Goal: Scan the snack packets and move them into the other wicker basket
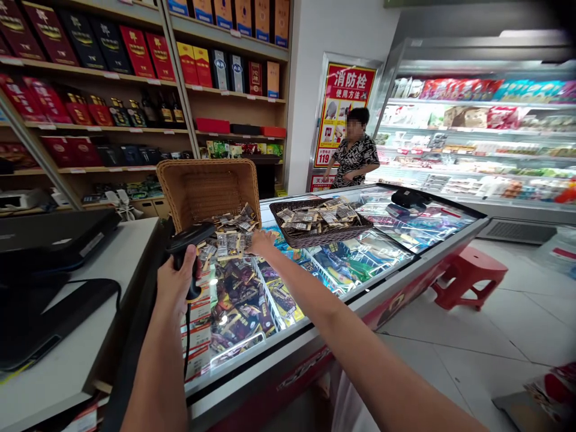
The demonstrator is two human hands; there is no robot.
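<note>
My left hand [175, 282] is wrapped round the grip of a black handheld barcode scanner [191, 235], its cord hanging down. The scanner's head points right, over a heap of small flat packets [229, 243] with dark contents and labels. That heap lies at the mouth of a tan wicker basket [207, 192] tipped on its side. At the heap's right edge my right hand [263, 242] touches the packets; its fingers are too blurred to show whether they grip one. Right of it, a dark brown woven tray [310, 239] holds more such packets [315, 215].
Everything rests on a glass-topped chest freezer [382, 282] full of wrapped goods. A counter [130, 258] with dark electronic equipment stands left. Beyond the freezer is a person [355, 150]. A red stool [472, 276] stands right, near a lit refrigerated shelf [468, 129]. Boxed bottles fill the shelves [112, 75] behind.
</note>
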